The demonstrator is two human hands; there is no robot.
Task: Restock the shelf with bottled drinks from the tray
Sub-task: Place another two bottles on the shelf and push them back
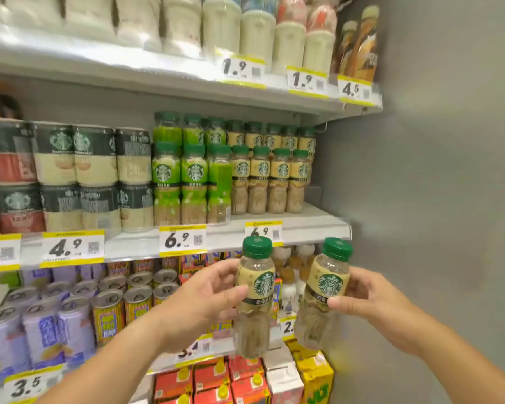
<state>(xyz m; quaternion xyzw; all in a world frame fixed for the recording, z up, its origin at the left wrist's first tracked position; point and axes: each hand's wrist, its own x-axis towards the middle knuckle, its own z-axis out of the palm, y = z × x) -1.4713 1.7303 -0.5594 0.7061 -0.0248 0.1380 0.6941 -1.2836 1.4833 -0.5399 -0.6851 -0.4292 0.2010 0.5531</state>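
My left hand [204,298] grips a coffee bottle [255,293] with a green cap and beige label, held upright. A second, matching bottle [324,290] is in my right hand [365,301], tilted slightly right. Both bottles hang in front of the middle shelf's edge [309,228], just below it. On that shelf stand rows of the same beige-label bottles [271,179], next to green-label bottles [193,182]. A bare strip of shelf lies right of the beige row. The tray is not in view.
Stacked cans [79,176] fill the left of the middle shelf. Milky bottles [257,33] line the top shelf. Below sit canned drinks [108,313] and cartons [245,380]. A grey wall [435,170] closes off the right side. Yellow price tags run along every shelf edge.
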